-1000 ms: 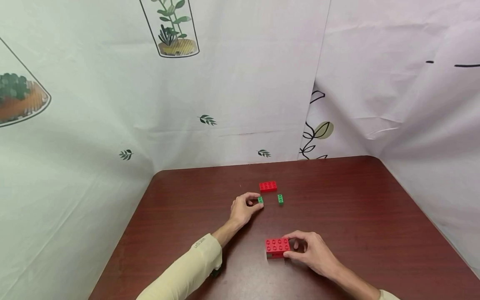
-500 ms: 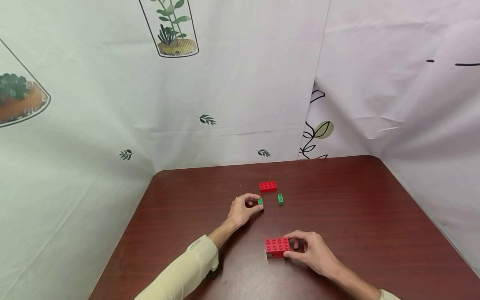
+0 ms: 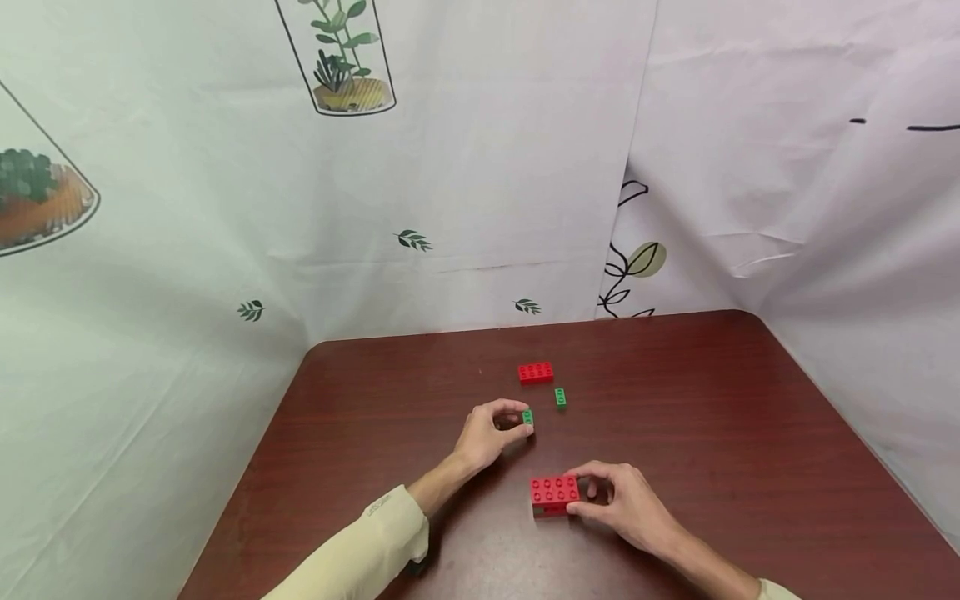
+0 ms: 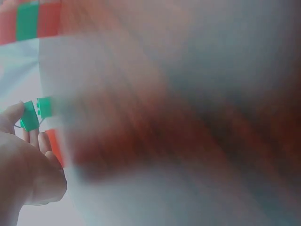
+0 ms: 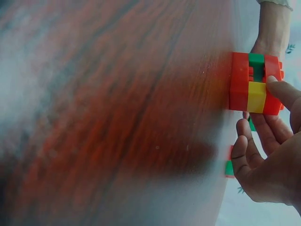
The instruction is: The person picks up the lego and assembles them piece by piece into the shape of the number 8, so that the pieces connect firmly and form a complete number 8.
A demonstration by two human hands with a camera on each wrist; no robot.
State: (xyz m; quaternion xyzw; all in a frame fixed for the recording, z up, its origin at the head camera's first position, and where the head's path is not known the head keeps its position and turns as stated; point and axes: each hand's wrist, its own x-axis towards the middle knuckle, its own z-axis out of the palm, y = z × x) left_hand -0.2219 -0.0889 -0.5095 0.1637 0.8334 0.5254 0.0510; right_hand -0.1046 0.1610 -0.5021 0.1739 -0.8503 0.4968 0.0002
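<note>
A: Hands, two. State?
B: Left hand [image 3: 491, 432]: thumb and fingers pinching one small green brick [image 3: 528, 417]. Right hand [image 3: 633, 504]: thumb and fingers pinching one red-topped stack [image 3: 555, 492] at its right end, near side of the table [image 3: 697, 400].
A: Stack, composition?
B: Two red layers; between them, one yellow piece [image 5: 256, 97] and one green piece [image 5: 256, 68] visible.
A: Lettering?
B: One line, on the left sleeve [image 3: 352, 550], at the cuff; too small to read.
A: Changes against half a second earlier?
B: Left hand and its brick: shifted nearer the person and slightly right, towards the stack, well short of touching. Right hand and stack: same place.
A: Loose stock?
B: Two items, beyond the hands. One green two-stud brick [image 3: 560, 398]; just behind it, leftward, one red eight-stud brick [image 3: 536, 372].
A: Surround?
B: White cloth [image 3: 495, 183]; printed on it, two plant jars, partly cropped, and three small dark-green sprigs.
</note>
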